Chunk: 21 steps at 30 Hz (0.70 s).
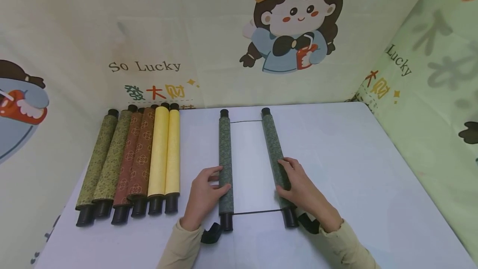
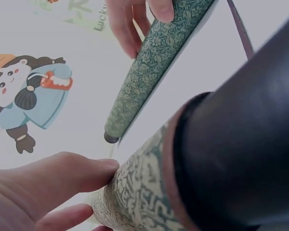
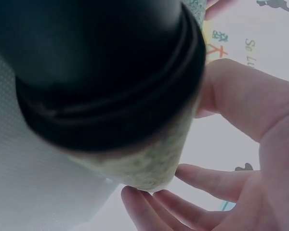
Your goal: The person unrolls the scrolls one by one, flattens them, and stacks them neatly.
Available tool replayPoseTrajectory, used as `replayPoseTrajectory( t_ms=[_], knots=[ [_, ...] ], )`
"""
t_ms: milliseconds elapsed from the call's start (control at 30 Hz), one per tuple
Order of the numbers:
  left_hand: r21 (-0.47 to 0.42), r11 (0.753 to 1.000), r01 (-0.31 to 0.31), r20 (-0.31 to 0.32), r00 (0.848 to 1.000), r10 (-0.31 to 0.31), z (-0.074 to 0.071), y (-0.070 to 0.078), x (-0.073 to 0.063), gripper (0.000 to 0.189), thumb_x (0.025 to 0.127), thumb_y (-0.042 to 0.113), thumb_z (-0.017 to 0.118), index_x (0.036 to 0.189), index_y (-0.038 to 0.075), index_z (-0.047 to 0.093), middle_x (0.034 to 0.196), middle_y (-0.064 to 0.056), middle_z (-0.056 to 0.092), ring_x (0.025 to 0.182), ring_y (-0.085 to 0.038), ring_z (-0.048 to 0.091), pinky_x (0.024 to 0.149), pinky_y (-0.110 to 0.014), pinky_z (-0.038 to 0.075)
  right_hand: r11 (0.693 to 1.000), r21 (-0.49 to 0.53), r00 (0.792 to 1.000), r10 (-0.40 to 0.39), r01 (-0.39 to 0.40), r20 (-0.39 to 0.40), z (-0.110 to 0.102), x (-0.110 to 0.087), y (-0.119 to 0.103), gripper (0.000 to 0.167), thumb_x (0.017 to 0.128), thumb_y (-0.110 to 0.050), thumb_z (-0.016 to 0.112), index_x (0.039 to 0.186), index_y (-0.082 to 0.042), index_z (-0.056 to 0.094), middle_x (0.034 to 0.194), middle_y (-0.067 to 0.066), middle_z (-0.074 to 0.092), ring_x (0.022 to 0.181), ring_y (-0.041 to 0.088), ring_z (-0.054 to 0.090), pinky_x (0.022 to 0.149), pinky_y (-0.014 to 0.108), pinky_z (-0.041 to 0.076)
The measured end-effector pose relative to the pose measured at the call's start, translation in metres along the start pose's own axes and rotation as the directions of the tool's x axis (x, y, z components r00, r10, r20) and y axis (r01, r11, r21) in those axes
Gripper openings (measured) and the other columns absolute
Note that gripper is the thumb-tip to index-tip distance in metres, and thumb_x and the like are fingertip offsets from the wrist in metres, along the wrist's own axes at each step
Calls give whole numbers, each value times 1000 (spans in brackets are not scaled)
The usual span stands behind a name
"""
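Observation:
A scroll with two green patterned rollers and black end knobs lies partly unrolled, its white sheet (image 1: pixel 248 165) spread between them with a thin dark line at each end. My left hand (image 1: pixel 203 192) holds the lower part of the left roller (image 1: pixel 225 148), thumb on the near side and fingers round the far side. The right roller (image 1: pixel 272 140) leans a little and is gripped low by my right hand (image 1: pixel 304 190). Up close in the left wrist view is a black knob (image 2: pixel 245 130). Another dark knob (image 3: pixel 101 57) fills much of the right wrist view.
On the left of the white table (image 1: pixel 358 169) several rolled scrolls lie side by side: olive patterned (image 1: pixel 98 157), brown with flowers (image 1: pixel 143 152) and yellow (image 1: pixel 173 148). A printed cloth (image 1: pixel 209 45) hangs behind the table. Black wrist straps (image 1: pixel 211 233) show below the hands.

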<state>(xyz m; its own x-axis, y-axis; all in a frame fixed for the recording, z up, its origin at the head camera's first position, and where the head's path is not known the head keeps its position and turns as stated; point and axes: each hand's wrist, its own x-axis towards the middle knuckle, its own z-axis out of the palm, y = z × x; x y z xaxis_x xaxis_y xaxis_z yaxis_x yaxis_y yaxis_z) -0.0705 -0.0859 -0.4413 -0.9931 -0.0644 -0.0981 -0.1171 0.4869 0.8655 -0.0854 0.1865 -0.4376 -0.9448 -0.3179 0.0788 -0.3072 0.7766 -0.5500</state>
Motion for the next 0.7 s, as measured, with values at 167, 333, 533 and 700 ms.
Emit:
replayPoseTrajectory(
  t_ms=[167, 333, 533, 700],
  knots=[
    [5, 1000, 12, 0, 1000, -12, -2, -2, 0, 56, 80, 8, 81, 132, 6, 61, 128, -19, 61, 103, -34, 68, 81, -40, 59, 1000, 4, 1000, 15, -15, 13, -1, -1, 2, 67, 85, -6, 72, 143, 7, 42, 146, 28, 37, 133, 42, 41, 97, 52, 47],
    [1, 1000, 0, 8, 1000, 0, -4, -3, 0, 59, 82, 7, 79, 137, 10, 58, 135, -14, 58, 109, -30, 65, 84, -39, 58, 1000, 12, 1000, 13, -13, 18, -2, -2, 4, 66, 85, -4, 69, 145, 4, 42, 147, 28, 36, 131, 42, 43, 94, 52, 48],
    [6, 999, -46, 29, 999, 45, -6, -6, 0, 51, 84, 5, 75, 133, 9, 62, 132, -14, 58, 109, -30, 64, 86, -38, 58, 1000, 4, 1000, 13, -13, 15, -4, -4, 5, 64, 85, -3, 65, 145, 4, 42, 148, 28, 34, 130, 43, 43, 92, 52, 49],
    [10, 996, -93, 59, 994, 92, -10, -7, 0, 46, 85, 2, 72, 130, 7, 64, 132, -15, 57, 110, -31, 63, 86, -35, 57, 1000, -1, 999, 21, -21, 26, -6, -5, 6, 64, 85, -4, 63, 146, 2, 42, 149, 26, 32, 132, 41, 41, 92, 51, 48]
  ],
)
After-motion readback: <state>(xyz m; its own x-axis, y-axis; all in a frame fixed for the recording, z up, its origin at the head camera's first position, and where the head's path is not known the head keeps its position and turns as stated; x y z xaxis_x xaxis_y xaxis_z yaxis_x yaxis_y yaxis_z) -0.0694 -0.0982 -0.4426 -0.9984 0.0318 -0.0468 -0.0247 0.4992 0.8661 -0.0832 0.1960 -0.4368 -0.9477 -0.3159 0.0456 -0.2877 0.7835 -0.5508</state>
